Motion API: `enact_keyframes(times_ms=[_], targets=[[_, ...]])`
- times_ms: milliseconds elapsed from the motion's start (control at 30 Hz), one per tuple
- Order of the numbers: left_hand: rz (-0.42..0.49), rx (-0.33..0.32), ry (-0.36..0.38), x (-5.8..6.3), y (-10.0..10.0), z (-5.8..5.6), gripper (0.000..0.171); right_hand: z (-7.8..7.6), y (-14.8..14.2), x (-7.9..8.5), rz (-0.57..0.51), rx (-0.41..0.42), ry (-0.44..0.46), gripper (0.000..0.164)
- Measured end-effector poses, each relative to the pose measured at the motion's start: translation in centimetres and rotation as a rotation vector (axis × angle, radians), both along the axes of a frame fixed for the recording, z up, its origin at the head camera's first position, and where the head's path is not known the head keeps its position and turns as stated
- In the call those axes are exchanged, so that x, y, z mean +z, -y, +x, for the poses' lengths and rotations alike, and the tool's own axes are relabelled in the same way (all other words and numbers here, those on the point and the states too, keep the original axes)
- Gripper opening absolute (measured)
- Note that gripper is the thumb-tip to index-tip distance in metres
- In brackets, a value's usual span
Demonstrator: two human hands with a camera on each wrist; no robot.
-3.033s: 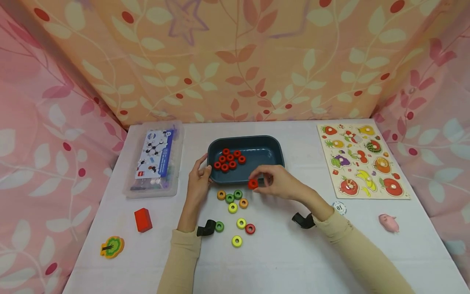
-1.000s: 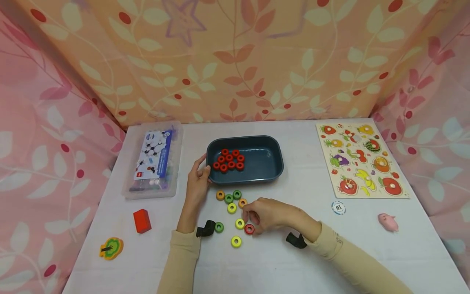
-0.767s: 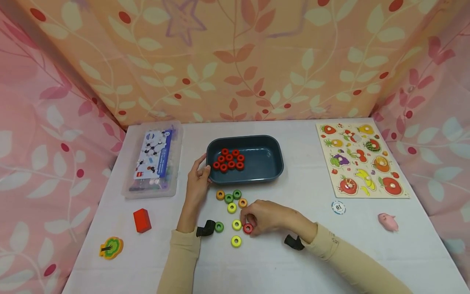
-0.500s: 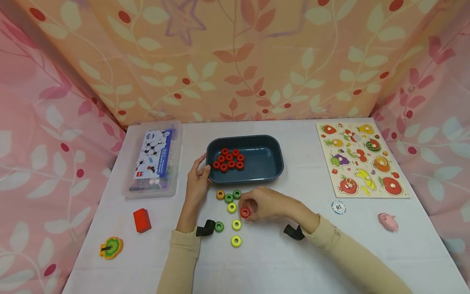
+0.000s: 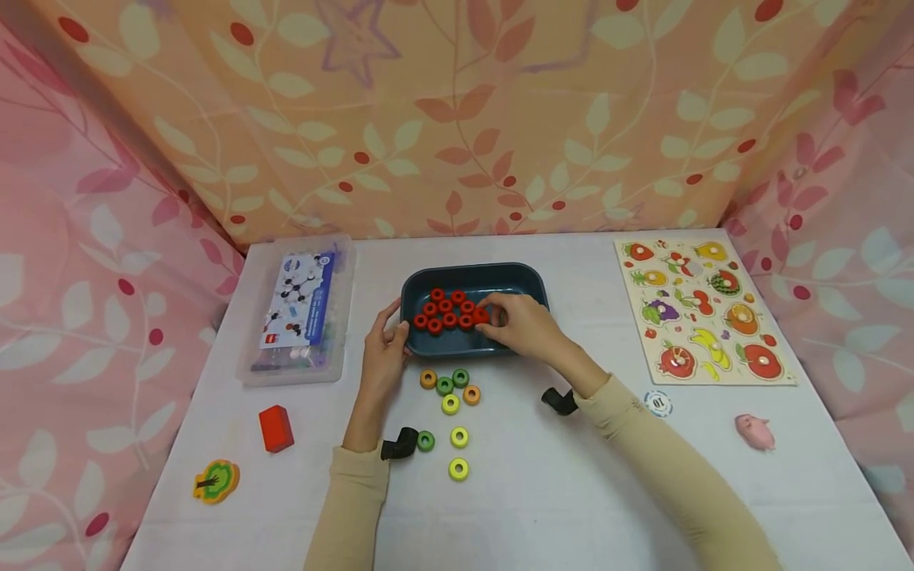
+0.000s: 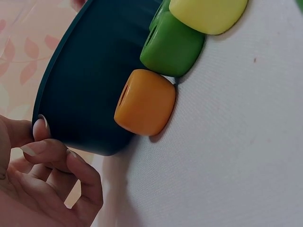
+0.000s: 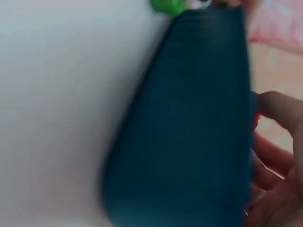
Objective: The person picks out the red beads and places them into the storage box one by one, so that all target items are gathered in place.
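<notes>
In the head view my left hand (image 5: 384, 349) grips the left end of a dark blue rectangular dish (image 5: 457, 346). The left wrist view shows the thumb and fingers on the rim of the dish (image 6: 85, 94). My right hand (image 5: 524, 325) reaches over the near side of the dish and pinches a red ring bead (image 5: 481, 316) inside it. This bead sits beside several other red ring beads (image 5: 436, 326) grouped in the left half. In the right wrist view the dish wall hides most of the bead; only a red sliver shows by the fingers.
Below the dish lie orange (image 5: 428, 379), green (image 5: 460, 378) and yellow (image 5: 459, 437) ring beads. A clear plastic case (image 5: 296, 309), red block (image 5: 276, 428) and tree-shaped piece (image 5: 216, 481) lie left. At right are a fruit puzzle board (image 5: 707, 317), round chip (image 5: 658, 403) and pink pig (image 5: 755, 432).
My right hand placed one red bead in the dish, picked another from the near group and carried it up into the dish. My left hand stays at the dish's left end.
</notes>
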State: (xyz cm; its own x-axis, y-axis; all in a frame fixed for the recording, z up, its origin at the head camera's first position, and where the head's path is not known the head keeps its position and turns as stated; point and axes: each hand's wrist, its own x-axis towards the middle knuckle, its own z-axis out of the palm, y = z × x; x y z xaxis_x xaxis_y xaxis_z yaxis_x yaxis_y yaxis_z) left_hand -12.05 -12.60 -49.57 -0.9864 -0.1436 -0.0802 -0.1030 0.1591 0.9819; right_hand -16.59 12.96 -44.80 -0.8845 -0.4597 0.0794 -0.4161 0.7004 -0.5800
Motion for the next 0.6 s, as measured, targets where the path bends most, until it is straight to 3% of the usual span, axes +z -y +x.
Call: enact_keyframes(times_ms=[133, 300, 600], targets=[[-0.007, -0.004, -0.002, 0.0, 0.0, 0.0, 0.044, -1.6, 0.2, -1.0, 0.090, -0.061, 0.013, 0.031], [-0.012, -0.007, -0.002, 0.1, 0.0, 0.0, 0.044, -2.4, 0.5, -1.8, 0.119, -0.118, 0.054, 0.031], [0.005, 0.004, 0.008, 0.1, -0.1, 0.1, 0.043, -2.6, 0.9, -2.2, 0.106, -0.106, 0.084, 0.026]])
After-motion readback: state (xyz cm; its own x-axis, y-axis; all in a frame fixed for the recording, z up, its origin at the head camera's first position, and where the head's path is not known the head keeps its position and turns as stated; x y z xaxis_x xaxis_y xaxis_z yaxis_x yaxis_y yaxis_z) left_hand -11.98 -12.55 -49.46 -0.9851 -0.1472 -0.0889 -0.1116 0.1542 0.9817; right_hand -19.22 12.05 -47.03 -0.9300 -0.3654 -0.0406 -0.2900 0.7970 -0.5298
